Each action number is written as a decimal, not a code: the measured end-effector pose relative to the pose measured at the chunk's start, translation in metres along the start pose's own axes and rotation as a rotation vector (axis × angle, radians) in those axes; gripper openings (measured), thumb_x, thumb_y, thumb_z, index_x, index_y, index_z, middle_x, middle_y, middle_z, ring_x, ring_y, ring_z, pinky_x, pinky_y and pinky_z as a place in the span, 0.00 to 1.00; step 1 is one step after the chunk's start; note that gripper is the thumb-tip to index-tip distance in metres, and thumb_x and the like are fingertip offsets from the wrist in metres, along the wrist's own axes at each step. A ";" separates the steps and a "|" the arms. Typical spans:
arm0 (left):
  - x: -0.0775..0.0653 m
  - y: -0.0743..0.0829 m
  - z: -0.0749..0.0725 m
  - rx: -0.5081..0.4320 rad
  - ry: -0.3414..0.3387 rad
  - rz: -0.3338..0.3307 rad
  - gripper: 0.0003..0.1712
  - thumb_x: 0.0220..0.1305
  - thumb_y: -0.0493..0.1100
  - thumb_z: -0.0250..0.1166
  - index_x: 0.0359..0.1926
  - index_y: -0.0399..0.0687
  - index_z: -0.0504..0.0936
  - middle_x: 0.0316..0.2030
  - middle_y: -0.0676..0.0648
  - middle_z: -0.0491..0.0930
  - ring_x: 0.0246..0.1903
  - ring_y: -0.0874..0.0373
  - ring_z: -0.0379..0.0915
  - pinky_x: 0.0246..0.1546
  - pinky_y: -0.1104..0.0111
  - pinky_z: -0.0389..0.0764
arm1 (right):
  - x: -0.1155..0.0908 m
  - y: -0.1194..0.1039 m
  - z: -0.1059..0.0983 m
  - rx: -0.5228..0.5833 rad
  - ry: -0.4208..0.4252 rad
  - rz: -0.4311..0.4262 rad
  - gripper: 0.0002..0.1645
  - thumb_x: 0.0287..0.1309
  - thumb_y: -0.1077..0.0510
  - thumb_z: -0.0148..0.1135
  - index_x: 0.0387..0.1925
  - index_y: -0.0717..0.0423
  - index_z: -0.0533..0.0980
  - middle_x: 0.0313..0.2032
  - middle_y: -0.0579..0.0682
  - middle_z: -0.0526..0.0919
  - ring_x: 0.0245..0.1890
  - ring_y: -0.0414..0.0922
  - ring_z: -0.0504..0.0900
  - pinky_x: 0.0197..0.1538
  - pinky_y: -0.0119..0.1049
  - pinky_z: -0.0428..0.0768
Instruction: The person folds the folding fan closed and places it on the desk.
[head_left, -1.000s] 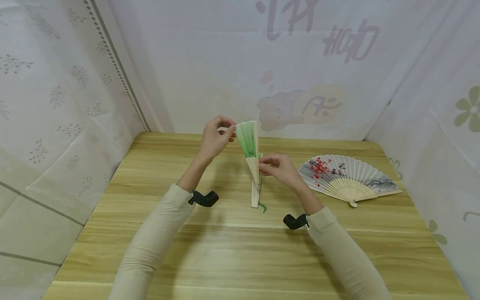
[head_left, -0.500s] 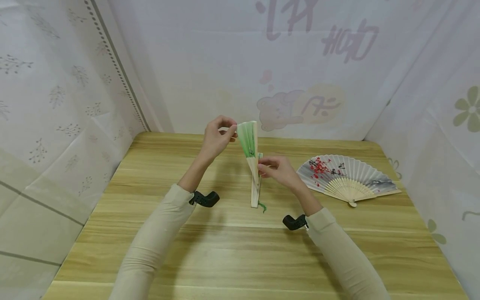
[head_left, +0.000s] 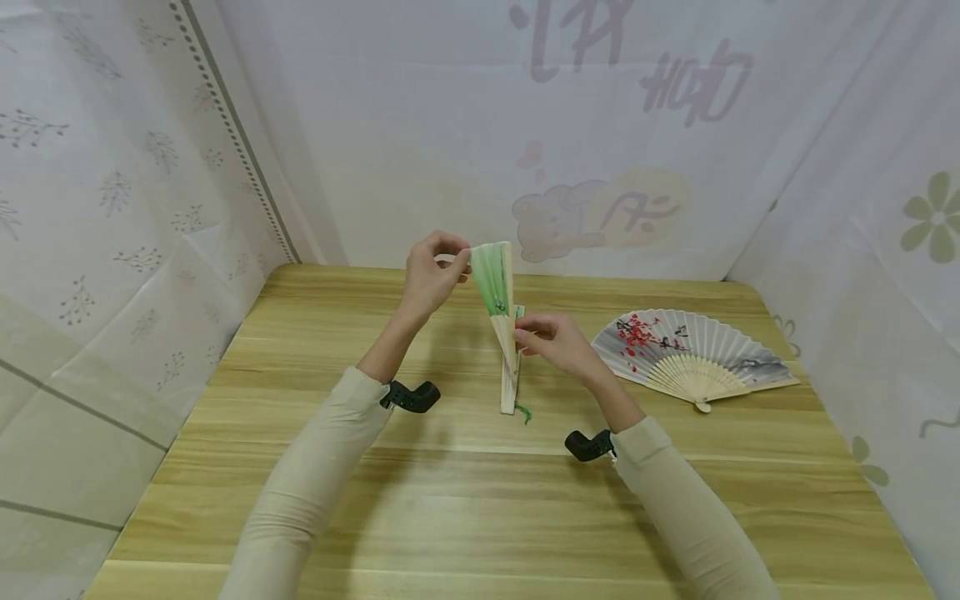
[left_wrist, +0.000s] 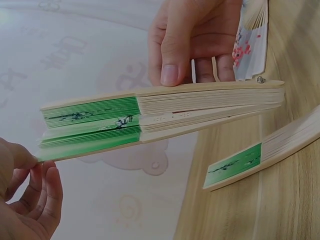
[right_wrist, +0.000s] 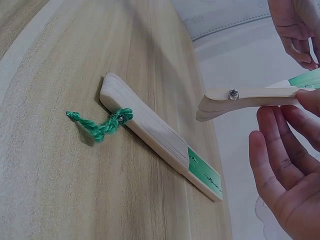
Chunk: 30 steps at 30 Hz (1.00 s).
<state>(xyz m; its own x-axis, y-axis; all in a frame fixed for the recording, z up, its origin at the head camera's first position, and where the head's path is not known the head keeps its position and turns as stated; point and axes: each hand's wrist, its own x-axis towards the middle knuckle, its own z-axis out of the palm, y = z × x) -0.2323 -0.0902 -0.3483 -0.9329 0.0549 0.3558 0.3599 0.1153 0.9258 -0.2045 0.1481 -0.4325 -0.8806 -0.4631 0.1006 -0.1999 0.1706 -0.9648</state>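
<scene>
A green folding fan [head_left: 492, 279], slightly spread, is held above the table between both hands. My left hand [head_left: 435, 271] pinches its upper left corner between thumb and fingertips. Lower down, my right hand [head_left: 555, 340] grips the outer wooden rib, thumb on one side and fingers on the other. In the left wrist view the held fan [left_wrist: 150, 112] shows its pleats bunched in two groups with a narrow gap between. Beneath it a second green folding fan [right_wrist: 150, 130] lies closed on the table, a green cord [right_wrist: 97, 126] tied at its pivot.
An opened white and grey fan with red blossoms [head_left: 693, 358] lies on the wooden table [head_left: 450, 517] to the right. Patterned curtains [head_left: 390, 133] enclose the table at the back and both sides.
Both hands keep their hold on the green fan, whose spread looks nearly the same. The whole head view has shifted very slightly; the fans on the table stay put.
</scene>
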 end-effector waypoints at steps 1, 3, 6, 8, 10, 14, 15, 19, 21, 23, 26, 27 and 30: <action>0.000 0.000 0.000 0.002 0.003 -0.009 0.08 0.71 0.26 0.59 0.46 0.20 0.76 0.43 0.26 0.78 0.24 0.63 0.79 0.41 0.43 0.83 | 0.000 0.000 0.000 0.000 0.000 -0.001 0.16 0.72 0.62 0.62 0.53 0.70 0.80 0.45 0.61 0.83 0.45 0.64 0.83 0.50 0.62 0.80; 0.003 -0.010 0.000 -0.002 0.012 -0.012 0.08 0.71 0.26 0.59 0.47 0.21 0.76 0.43 0.26 0.78 0.24 0.63 0.79 0.41 0.44 0.83 | 0.000 0.000 0.000 0.000 -0.001 -0.008 0.16 0.71 0.61 0.62 0.53 0.70 0.80 0.45 0.61 0.84 0.45 0.63 0.83 0.50 0.63 0.80; 0.006 -0.017 -0.001 -0.007 0.027 -0.015 0.08 0.71 0.28 0.61 0.47 0.24 0.78 0.43 0.29 0.79 0.24 0.62 0.79 0.39 0.48 0.85 | 0.001 0.001 0.000 0.002 -0.002 -0.018 0.15 0.71 0.61 0.63 0.53 0.69 0.80 0.45 0.61 0.84 0.44 0.62 0.84 0.49 0.63 0.80; 0.006 -0.018 -0.001 -0.004 0.039 -0.018 0.07 0.71 0.29 0.62 0.46 0.26 0.78 0.42 0.31 0.80 0.24 0.61 0.80 0.39 0.51 0.86 | 0.001 0.001 0.000 -0.001 -0.004 -0.025 0.15 0.71 0.61 0.63 0.52 0.69 0.81 0.45 0.61 0.84 0.44 0.62 0.84 0.49 0.63 0.80; 0.006 -0.019 -0.001 -0.004 0.050 -0.021 0.06 0.70 0.30 0.63 0.45 0.28 0.79 0.40 0.34 0.80 0.25 0.60 0.81 0.38 0.53 0.86 | 0.001 0.002 0.000 -0.006 -0.005 -0.031 0.15 0.71 0.61 0.63 0.52 0.69 0.81 0.45 0.61 0.84 0.44 0.62 0.84 0.49 0.63 0.80; 0.006 -0.018 -0.001 0.000 0.064 -0.019 0.04 0.70 0.30 0.63 0.43 0.29 0.80 0.39 0.38 0.81 0.25 0.59 0.81 0.38 0.52 0.86 | 0.000 0.002 0.001 -0.012 -0.003 -0.035 0.15 0.71 0.61 0.63 0.53 0.68 0.81 0.45 0.58 0.84 0.44 0.58 0.85 0.49 0.62 0.80; 0.006 -0.018 0.000 0.000 0.065 -0.019 0.04 0.70 0.30 0.63 0.43 0.30 0.80 0.38 0.38 0.81 0.25 0.59 0.81 0.38 0.52 0.86 | 0.000 0.001 0.001 -0.010 -0.002 -0.034 0.15 0.71 0.61 0.63 0.52 0.67 0.81 0.45 0.58 0.85 0.43 0.57 0.85 0.49 0.62 0.80; 0.005 -0.018 0.001 -0.002 0.056 -0.030 0.05 0.70 0.30 0.63 0.44 0.30 0.79 0.39 0.39 0.81 0.25 0.59 0.81 0.38 0.55 0.86 | 0.000 0.000 0.002 -0.009 0.008 -0.037 0.13 0.72 0.60 0.62 0.50 0.65 0.82 0.43 0.56 0.85 0.42 0.54 0.86 0.50 0.63 0.80; 0.005 -0.018 0.001 -0.004 0.049 -0.037 0.05 0.71 0.31 0.63 0.44 0.30 0.79 0.39 0.39 0.80 0.25 0.59 0.81 0.37 0.58 0.86 | 0.000 -0.001 0.002 -0.011 0.014 -0.039 0.13 0.72 0.59 0.62 0.50 0.65 0.82 0.43 0.57 0.85 0.42 0.54 0.86 0.50 0.63 0.80; 0.005 -0.018 0.002 -0.008 0.041 -0.039 0.06 0.71 0.31 0.63 0.45 0.29 0.79 0.40 0.38 0.80 0.26 0.59 0.81 0.37 0.58 0.86 | 0.000 0.000 0.002 -0.013 0.020 -0.038 0.14 0.73 0.58 0.62 0.50 0.66 0.82 0.43 0.57 0.85 0.41 0.54 0.86 0.49 0.63 0.80; 0.006 -0.019 0.002 -0.033 0.033 -0.036 0.08 0.71 0.31 0.62 0.46 0.27 0.78 0.41 0.36 0.80 0.26 0.59 0.81 0.38 0.56 0.86 | 0.000 0.001 0.002 -0.010 0.025 -0.033 0.15 0.72 0.59 0.62 0.51 0.66 0.82 0.44 0.57 0.85 0.41 0.53 0.86 0.48 0.61 0.81; 0.006 -0.019 0.002 -0.039 0.030 -0.037 0.08 0.71 0.31 0.62 0.47 0.27 0.78 0.41 0.35 0.80 0.26 0.59 0.81 0.38 0.56 0.86 | 0.000 0.002 0.002 -0.006 0.023 -0.029 0.15 0.72 0.59 0.62 0.52 0.67 0.81 0.44 0.57 0.85 0.41 0.53 0.86 0.48 0.60 0.82; 0.006 -0.020 0.001 -0.057 0.027 -0.044 0.08 0.71 0.31 0.62 0.47 0.26 0.78 0.40 0.36 0.79 0.27 0.58 0.81 0.38 0.58 0.86 | 0.001 0.004 0.002 0.006 0.006 -0.021 0.17 0.72 0.60 0.63 0.54 0.69 0.80 0.46 0.59 0.84 0.41 0.54 0.86 0.47 0.58 0.83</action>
<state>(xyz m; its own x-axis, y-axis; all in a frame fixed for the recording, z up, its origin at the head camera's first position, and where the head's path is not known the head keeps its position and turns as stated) -0.2453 -0.0909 -0.3644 -0.9481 0.0245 0.3171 0.3180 0.0599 0.9462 -0.2049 0.1467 -0.4371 -0.8789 -0.4611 0.1224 -0.2159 0.1558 -0.9639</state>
